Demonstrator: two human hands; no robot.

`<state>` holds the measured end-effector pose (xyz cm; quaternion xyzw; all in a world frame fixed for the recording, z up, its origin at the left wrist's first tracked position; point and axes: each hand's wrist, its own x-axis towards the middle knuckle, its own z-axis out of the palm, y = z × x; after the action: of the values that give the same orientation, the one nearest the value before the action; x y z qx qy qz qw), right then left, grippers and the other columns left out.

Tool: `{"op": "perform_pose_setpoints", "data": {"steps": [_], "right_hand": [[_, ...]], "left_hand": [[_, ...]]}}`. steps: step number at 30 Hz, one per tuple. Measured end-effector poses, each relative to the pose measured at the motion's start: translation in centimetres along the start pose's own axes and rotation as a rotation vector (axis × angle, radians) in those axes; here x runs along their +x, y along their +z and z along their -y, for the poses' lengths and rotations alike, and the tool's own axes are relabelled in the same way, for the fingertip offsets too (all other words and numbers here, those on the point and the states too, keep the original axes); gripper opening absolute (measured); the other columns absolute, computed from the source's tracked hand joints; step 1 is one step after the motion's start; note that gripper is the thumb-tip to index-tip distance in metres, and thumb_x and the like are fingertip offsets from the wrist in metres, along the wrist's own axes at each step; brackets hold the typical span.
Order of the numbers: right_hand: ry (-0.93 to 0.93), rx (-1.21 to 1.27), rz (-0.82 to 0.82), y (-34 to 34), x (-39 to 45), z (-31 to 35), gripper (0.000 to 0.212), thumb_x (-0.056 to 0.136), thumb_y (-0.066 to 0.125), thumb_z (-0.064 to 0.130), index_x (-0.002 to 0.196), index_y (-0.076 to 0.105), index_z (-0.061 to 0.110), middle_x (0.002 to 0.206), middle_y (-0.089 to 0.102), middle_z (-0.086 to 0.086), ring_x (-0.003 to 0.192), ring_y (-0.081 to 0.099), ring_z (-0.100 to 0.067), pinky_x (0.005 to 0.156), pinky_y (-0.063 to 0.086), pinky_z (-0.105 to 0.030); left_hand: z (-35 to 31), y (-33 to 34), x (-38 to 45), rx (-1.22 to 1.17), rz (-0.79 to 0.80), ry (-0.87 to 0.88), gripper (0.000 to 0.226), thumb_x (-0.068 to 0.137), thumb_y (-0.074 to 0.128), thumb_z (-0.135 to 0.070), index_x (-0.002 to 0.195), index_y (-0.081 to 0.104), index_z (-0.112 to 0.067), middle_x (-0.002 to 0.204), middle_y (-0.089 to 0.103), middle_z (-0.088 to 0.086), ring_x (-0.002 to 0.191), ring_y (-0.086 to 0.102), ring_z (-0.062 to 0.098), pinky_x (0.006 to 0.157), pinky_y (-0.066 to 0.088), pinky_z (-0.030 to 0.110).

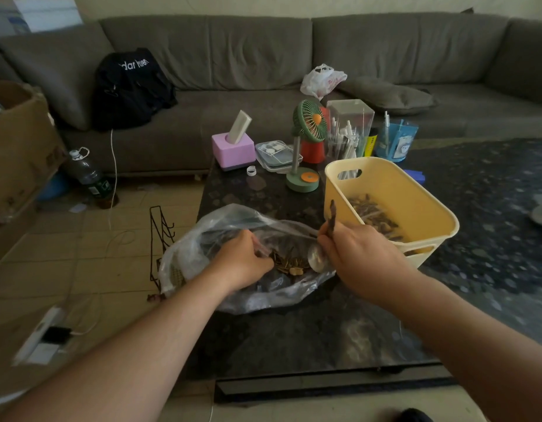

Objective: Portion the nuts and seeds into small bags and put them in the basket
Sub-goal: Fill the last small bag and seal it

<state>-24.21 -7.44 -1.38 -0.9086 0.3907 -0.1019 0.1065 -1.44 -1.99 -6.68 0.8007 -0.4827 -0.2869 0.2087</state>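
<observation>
Left hand (244, 258): reached into the mouth of the large clear bag (233, 269), fingers curled among the seeds; whether any are gripped cannot be told.
Right hand (352, 254): a spoon (320, 254) is gripped by its dark handle, bowl lowered into the bag.
Nuts and seeds (289, 264): piled inside the bag, which lies near the left edge of the coffee table (294, 339).
Basket (394, 205): yellow, set just right of the bag; seeds are seen at its bottom.
Far edge: a green desk fan (307, 141) and a pink tissue box (233, 150).
</observation>
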Motion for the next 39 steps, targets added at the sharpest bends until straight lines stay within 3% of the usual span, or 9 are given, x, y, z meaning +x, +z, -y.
{"op": "perform_pose_setpoints", "data": {"steps": [3,9,14,19,24,27,31,36,39], "right_hand": [[0.029,-0.057,0.030,0.1,0.0,0.3,0.024,0.112,0.038,0.038,0.115,0.054,0.021,0.093,0.057,0.003,0.089,0.065,-0.022,0.071,0.048,-0.033],[0.028,-0.053,0.002,0.3,0.3,0.2,0.022,0.112,0.037,0.037,0.108,0.052,0.021,0.090,0.057,0.003,0.082,0.064,-0.023,0.070,0.053,-0.039],[-0.004,-0.035,-0.035,0.7,0.5,0.7,0.019,0.112,0.037,0.040,0.099,0.043,0.027,0.088,0.052,0.006,0.073,0.052,-0.016,0.065,0.043,-0.032],[0.014,-0.032,0.001,0.8,0.7,0.3,0.021,0.111,0.037,0.045,0.102,0.047,0.029,0.086,0.053,0.009,0.072,0.055,-0.012,0.067,0.051,-0.033],[0.033,0.042,-0.024,0.0,0.6,0.1,0.027,0.110,0.039,0.048,0.098,0.051,0.027,0.085,0.059,0.007,0.077,0.062,-0.019,0.073,0.055,-0.043],[0.041,0.131,-0.036,-0.7,0.6,-0.1,0.025,0.109,0.043,0.046,0.096,0.054,0.028,0.084,0.061,0.009,0.077,0.062,-0.012,0.072,0.052,-0.035],[0.037,0.175,-0.023,-1.0,0.4,-0.2,0.026,0.110,0.045,0.041,0.084,0.046,0.035,0.078,0.057,0.013,0.071,0.054,0.000,0.059,0.039,-0.017],[-0.034,0.243,0.004,-0.7,0.4,-0.1,0.021,0.109,0.045,0.039,0.099,0.058,0.026,0.089,0.061,0.011,0.082,0.058,-0.009,0.074,0.044,-0.030],[-0.170,0.183,0.089,-0.7,0.3,0.0,0.013,0.108,0.047,0.035,0.102,0.058,0.032,0.096,0.056,0.016,0.085,0.052,-0.003,0.076,0.039,-0.019]], "left_hand": [[-0.6,0.1,-0.1,0.051,-0.026,-0.005,0.020,0.096,0.071,-0.033,0.106,0.054,-0.028,0.101,0.062,-0.007,0.087,0.061,0.008,0.063,0.043,0.027],[-1.4,0.4,-0.4,0.045,-0.042,-0.016,0.037,0.095,0.070,-0.038,0.121,0.048,-0.023,0.105,0.062,-0.002,0.093,0.064,0.015,0.064,0.044,0.030],[-1.1,0.7,0.1,0.165,-0.085,0.066,0.048,0.090,0.071,-0.042,0.128,0.048,-0.025,0.136,0.045,0.001,0.133,0.040,0.024,0.103,0.046,0.041],[-1.8,0.8,-0.6,0.045,-0.057,0.231,0.034,0.089,0.075,-0.028,0.097,0.044,-0.038,0.105,0.063,-0.011,0.093,0.061,0.007,0.073,0.047,0.028],[-1.4,1.8,-0.5,0.124,0.019,0.160,0.047,0.086,0.077,-0.036,0.117,0.042,-0.030,0.104,0.061,-0.010,0.091,0.061,0.008,0.071,0.048,0.031],[-0.7,2.4,-0.4,0.165,0.059,0.148,0.062,0.081,0.083,-0.046,0.119,0.035,-0.032,0.105,0.058,-0.011,0.090,0.059,0.007,0.066,0.044,0.027],[-0.1,3.1,-0.3,0.156,0.028,0.171,0.082,0.066,0.091,-0.060,0.119,0.033,-0.036,0.118,0.058,-0.010,0.105,0.063,0.013,0.086,0.058,0.036],[-0.1,3.7,-0.7,0.178,-0.056,0.252,0.087,0.061,0.092,-0.063,0.118,0.033,-0.034,0.121,0.053,-0.009,0.111,0.058,0.015,0.094,0.057,0.041],[-0.1,4.0,-1.0,0.195,-0.093,0.255,0.090,0.059,0.091,-0.067,0.116,0.030,-0.033,0.122,0.052,-0.008,0.115,0.057,0.017,0.099,0.055,0.045]]}}
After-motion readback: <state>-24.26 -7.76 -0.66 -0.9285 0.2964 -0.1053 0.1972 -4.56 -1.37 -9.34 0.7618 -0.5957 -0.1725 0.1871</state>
